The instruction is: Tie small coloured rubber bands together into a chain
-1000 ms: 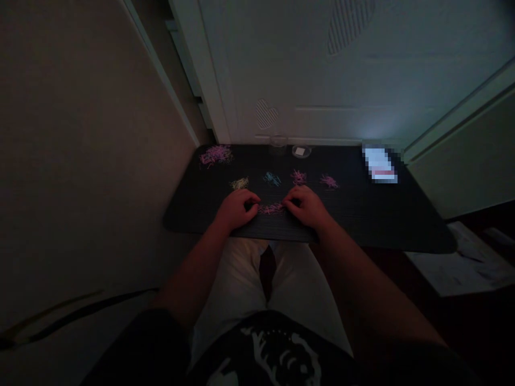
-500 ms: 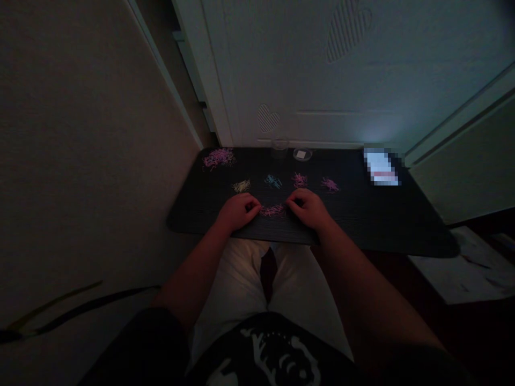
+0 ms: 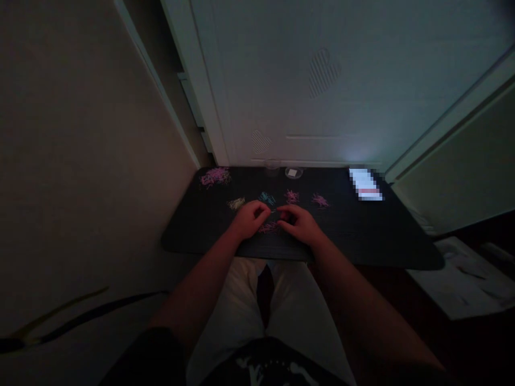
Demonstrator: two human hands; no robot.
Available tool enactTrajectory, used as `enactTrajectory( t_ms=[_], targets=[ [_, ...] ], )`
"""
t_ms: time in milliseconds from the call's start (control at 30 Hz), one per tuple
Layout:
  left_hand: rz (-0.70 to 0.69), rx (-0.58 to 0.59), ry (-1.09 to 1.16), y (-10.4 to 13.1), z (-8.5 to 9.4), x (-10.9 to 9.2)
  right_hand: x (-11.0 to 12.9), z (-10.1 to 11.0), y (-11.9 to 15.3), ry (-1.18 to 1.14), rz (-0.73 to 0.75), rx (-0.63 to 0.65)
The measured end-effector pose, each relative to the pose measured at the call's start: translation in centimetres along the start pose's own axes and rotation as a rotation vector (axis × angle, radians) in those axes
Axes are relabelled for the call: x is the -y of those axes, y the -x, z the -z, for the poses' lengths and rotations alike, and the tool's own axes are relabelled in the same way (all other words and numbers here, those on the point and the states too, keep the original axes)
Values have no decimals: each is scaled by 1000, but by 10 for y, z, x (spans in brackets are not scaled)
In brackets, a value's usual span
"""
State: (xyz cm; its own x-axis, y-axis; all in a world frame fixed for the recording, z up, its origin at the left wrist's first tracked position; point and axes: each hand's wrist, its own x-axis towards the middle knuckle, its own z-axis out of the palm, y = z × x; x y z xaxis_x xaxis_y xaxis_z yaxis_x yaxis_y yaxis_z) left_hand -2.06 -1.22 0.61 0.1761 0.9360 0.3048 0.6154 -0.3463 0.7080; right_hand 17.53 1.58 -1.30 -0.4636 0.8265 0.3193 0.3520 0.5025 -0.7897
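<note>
My left hand is closed in a pinch, with a tiny pale strand at its fingertips. Facing it, my right hand has thumb and index finger apart, and I see nothing held between them. Under and between the hands lies a pile of thin pinkish strands, partly covered. Just beyond them are small heaps: yellowish strands, blue strands, pink strands and purple strands. In this dim light their exact kind is hard to make out.
A larger mixed pile sits at the dark table's back left corner. Along the back edge stand a clear cup and a round clear lid. A blurred bright phone-like screen is at right. A white door rises behind.
Both hands have lifted off the near pile and come closer together, slightly forward. A pale strand now shows at the left fingertips, and the right fingers have parted. The view has tilted upward.
</note>
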Motion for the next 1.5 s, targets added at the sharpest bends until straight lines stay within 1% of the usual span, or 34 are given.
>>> enactTrajectory(
  t_ms=[100, 167, 300, 400, 533, 733, 1067, 1300, 1500],
  targets=[
    [-69, 20, -47, -3, -13, -5, -1, 0, -1, -34, -32, -1],
    [-81, 25, -81, -1, -16, -5, -2, 0, -2, -22, -40, -3],
    [-62, 27, -108, 4, -15, -4, -1, -1, -2, -29, -40, 11],
    [-97, 48, -117, 5, -14, -5, 0, 0, -2, -73, -36, 28],
    [-115, 60, -132, 5, -15, -5, 0, 2, -1, -35, -7, 48],
    [-90, 70, -153, 5, -16, -4, 0, 1, -2, 29, -24, 23],
    [-76, 55, -137, 3, -16, -3, -2, 1, -2, 10, -47, -14],
    [-78, 42, -137, 4, -16, -3, -2, 1, -2, 7, -32, -11],
    [-82, 32, -136, 4, -15, -4, -4, 0, -1, -31, -64, -12]
  ],
)
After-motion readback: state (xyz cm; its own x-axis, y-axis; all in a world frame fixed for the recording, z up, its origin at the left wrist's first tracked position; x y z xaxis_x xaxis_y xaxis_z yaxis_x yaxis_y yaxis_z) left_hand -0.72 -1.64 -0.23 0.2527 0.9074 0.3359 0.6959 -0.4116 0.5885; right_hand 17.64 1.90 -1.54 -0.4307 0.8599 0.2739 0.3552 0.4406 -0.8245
